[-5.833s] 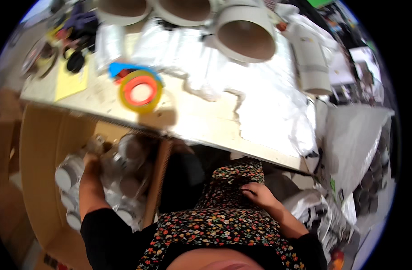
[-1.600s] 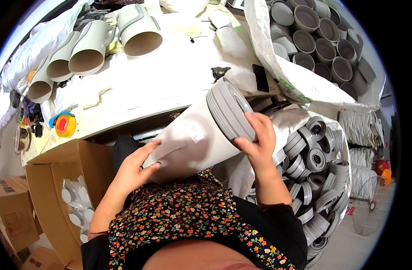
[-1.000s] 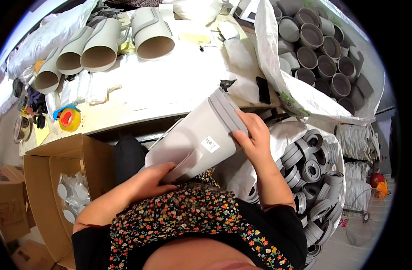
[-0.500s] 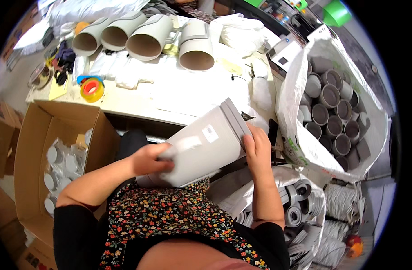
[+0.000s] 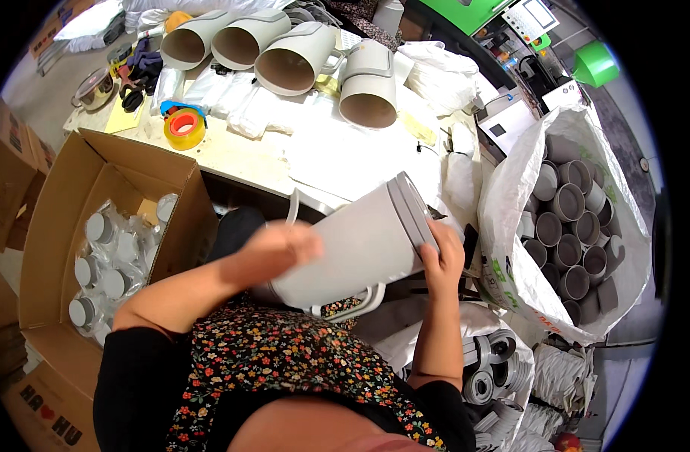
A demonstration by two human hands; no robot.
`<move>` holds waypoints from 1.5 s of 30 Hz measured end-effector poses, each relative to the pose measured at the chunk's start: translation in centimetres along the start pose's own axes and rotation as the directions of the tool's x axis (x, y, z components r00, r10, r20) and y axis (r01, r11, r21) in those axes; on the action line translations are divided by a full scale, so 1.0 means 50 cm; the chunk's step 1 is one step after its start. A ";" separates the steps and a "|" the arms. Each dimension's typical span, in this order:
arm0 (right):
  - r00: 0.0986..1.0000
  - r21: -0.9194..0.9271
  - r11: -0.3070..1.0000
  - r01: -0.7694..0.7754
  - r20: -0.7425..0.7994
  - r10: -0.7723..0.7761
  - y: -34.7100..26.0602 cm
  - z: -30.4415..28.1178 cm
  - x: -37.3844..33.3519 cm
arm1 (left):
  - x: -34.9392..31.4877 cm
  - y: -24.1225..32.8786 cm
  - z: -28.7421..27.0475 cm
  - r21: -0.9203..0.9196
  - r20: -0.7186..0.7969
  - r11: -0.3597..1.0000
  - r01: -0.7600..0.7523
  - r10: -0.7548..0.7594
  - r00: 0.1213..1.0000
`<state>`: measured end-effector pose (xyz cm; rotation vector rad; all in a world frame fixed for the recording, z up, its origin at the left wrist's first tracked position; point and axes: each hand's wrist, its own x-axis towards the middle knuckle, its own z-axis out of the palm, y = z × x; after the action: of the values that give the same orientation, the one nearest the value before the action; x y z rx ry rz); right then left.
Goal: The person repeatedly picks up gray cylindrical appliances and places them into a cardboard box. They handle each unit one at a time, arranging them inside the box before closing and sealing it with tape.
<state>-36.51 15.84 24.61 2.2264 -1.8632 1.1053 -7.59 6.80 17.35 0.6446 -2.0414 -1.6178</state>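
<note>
1. The person wears a black top with short sleeves that end above the elbows; both forearms are bare.
2. Over the front lies a black garment [image 5: 285, 361] printed with small flowers in red, orange, yellow and white, with touches of green.
3. The left hand [image 5: 285, 245] is bare and blurred; no ring or glove can be made out.
4. The right hand [image 5: 444, 260] is bare too, with no glove, watch or bracelet at the wrist.
</note>
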 end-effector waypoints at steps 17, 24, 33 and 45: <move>0.950 0.501 0.810 -0.303 0.098 0.295 0.176 0.142 0.138 | 0.065 -0.071 0.044 -0.282 -0.036 0.951 -0.130 0.125 0.992; 0.914 0.231 0.903 -0.363 -0.098 0.393 0.339 0.496 0.115 | 0.083 -0.048 0.034 -0.408 -0.039 0.907 -0.098 0.091 0.995; 0.781 0.807 0.128 -0.576 0.497 0.378 0.118 0.311 0.052 | 0.082 -0.071 0.056 -0.454 0.033 0.891 -0.019 0.038 0.999; 0.475 0.843 -0.005 -0.538 0.308 0.824 0.107 0.155 0.004 | 0.186 0.020 0.045 -0.463 -0.196 0.884 0.058 -0.166 0.967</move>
<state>-37.38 10.65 16.81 0.7215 -2.6474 2.9956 -16.39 3.03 18.44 0.7425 -1.4082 -1.9006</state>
